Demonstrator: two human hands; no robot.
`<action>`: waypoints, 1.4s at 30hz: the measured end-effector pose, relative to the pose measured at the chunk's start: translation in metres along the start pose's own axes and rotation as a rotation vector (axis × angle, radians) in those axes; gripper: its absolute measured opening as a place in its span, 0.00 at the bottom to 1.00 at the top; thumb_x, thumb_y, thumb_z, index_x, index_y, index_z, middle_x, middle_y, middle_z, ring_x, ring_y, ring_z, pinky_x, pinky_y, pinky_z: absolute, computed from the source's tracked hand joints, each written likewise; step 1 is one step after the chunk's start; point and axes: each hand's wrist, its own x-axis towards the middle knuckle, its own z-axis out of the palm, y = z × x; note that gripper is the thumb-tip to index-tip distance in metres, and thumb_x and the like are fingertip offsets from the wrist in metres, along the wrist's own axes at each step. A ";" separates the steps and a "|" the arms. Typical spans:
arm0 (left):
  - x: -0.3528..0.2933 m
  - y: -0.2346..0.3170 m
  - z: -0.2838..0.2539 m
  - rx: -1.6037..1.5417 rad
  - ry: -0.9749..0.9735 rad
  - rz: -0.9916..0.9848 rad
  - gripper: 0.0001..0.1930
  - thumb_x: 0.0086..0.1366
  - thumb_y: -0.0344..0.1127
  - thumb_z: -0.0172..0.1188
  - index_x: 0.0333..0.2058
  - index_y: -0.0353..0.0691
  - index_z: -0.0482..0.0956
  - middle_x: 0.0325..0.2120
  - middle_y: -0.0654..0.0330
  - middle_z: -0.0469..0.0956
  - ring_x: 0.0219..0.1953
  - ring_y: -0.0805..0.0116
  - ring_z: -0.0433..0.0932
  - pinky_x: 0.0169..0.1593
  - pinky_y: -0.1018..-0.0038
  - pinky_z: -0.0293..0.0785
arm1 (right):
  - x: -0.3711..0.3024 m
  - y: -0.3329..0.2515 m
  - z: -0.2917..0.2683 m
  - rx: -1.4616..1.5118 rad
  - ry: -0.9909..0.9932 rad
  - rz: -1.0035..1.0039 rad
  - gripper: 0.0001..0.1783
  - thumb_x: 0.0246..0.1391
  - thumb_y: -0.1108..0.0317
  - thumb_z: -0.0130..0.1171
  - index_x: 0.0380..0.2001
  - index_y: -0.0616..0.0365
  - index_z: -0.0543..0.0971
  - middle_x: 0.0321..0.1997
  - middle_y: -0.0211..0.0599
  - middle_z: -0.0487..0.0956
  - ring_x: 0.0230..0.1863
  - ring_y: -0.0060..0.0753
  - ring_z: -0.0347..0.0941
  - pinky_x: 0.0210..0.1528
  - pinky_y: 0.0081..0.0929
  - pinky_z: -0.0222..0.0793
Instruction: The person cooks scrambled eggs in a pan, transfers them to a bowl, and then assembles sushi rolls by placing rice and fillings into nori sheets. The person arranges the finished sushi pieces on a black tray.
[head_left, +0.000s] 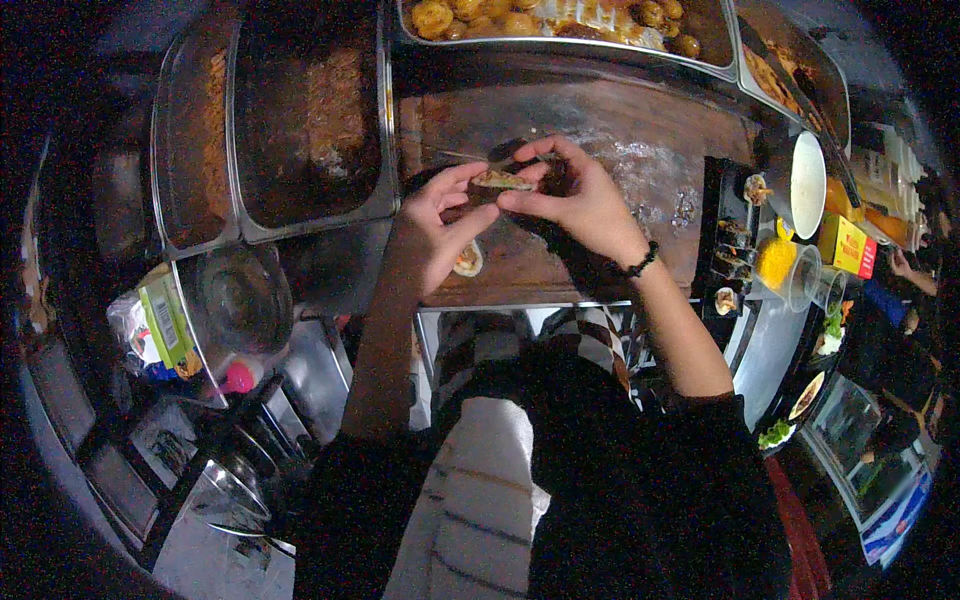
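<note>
We pinch a small filled dumpling (501, 180) between both hands above the wooden worktop (600, 130). Our left hand (440, 215) and right hand (580, 195) each close their fingers (520, 200) on its edges. A second dumpling (468, 260) lies on the worktop just below our left hand. A steel tray (385, 120) sits left of the worktop.

Both forearms reach up from the lower edge, the left hand (440, 225) with fingers curled and thumb extended toward the right hand (575, 195), whose fingertips pinch together just beside the left's, wrists well apart.
</note>
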 end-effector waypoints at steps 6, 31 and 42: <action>-0.002 0.030 0.015 -0.250 -0.034 -0.106 0.18 0.65 0.33 0.63 0.53 0.36 0.77 0.43 0.55 0.81 0.45 0.69 0.80 0.52 0.74 0.74 | -0.029 -0.033 -0.034 0.396 -0.069 0.135 0.14 0.58 0.72 0.65 0.45 0.63 0.75 0.37 0.34 0.82 0.38 0.24 0.80 0.41 0.21 0.76; 0.071 0.069 0.227 -0.306 -0.364 -0.059 0.13 0.58 0.25 0.69 0.40 0.36 0.75 0.34 0.59 0.80 0.37 0.74 0.80 0.43 0.78 0.77 | -0.149 0.022 -0.212 0.275 0.460 0.188 0.15 0.55 0.66 0.68 0.42 0.60 0.78 0.35 0.31 0.83 0.36 0.19 0.77 0.41 0.20 0.72; 0.088 0.044 0.281 -0.087 -0.285 0.048 0.11 0.62 0.36 0.67 0.35 0.34 0.79 0.30 0.54 0.84 0.32 0.70 0.82 0.39 0.74 0.76 | -0.148 0.068 -0.236 0.149 0.505 0.228 0.13 0.57 0.69 0.67 0.43 0.61 0.79 0.39 0.28 0.82 0.41 0.16 0.76 0.47 0.17 0.71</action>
